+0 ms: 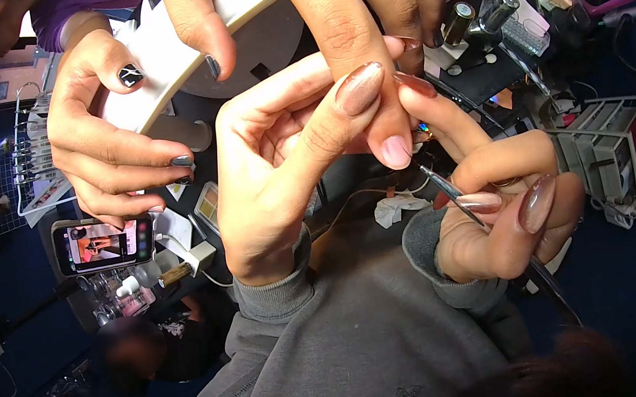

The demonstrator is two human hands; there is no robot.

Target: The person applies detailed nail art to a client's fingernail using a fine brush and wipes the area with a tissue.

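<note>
My left hand (270,148) pinches a finger of another person's hand (333,17), with my thumb lying along its side. That finger (395,152) points down toward me and has a pale pink nail. In my right hand (506,204) is a thin dark brush (452,194), its tip at or very near the pink nail; contact is hard to tell. The person's other hand (99,115), with dark painted nails, rests on a white curved lamp (133,98) at the upper left.
A lit phone (103,243) lies at the left beside small glass bottles (116,296) and a white plug (200,256). Polish bottles (460,22) stand at the upper right. A drawer unit (608,153) is at the right, and crumpled tissue (400,207) lies behind the brush.
</note>
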